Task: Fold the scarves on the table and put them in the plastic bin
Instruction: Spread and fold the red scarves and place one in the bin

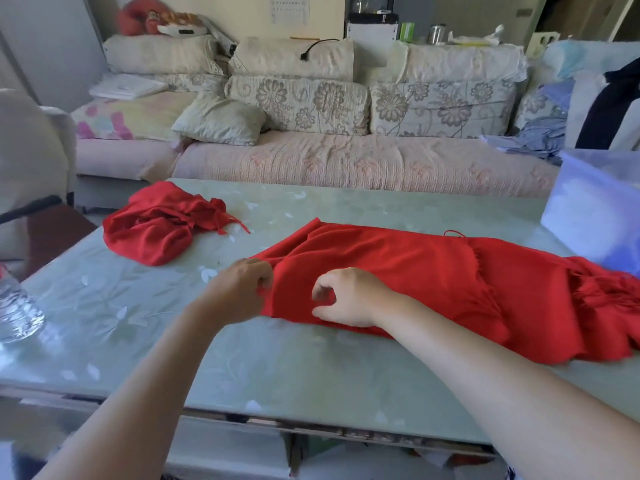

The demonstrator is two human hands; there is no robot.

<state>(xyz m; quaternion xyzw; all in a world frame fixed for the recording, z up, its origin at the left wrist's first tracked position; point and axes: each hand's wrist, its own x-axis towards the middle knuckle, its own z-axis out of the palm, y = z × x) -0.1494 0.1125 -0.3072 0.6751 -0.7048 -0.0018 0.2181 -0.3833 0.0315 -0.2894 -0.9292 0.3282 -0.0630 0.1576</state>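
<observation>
The left hand (242,289) has its fingers curled onto the end edge of the spread scarf (433,282) and pinches the red cloth there. Just beside it, the right hand (346,299) rests on top of the same scarf near its front edge, fingers bent and thumb low against the cloth; whether it has actually caught any cloth cannot be told. The two hands are close together but do not touch. From under the right hand the scarf runs away to that hand's outer side, lying flat in loose folds on the table (311,368), with its fringed end far out past the right forearm. Beyond that end, farther from the right hand, stands the plastic bin (595,209), pale and translucent. Beyond the left hand, and apart from it, a crumpled scarf (156,226) sits in a red heap. Well out past the left forearm, a clear water bottle (17,310) lies at the table's edge. Behind the table is a sofa (346,161) with flowered cushions.
</observation>
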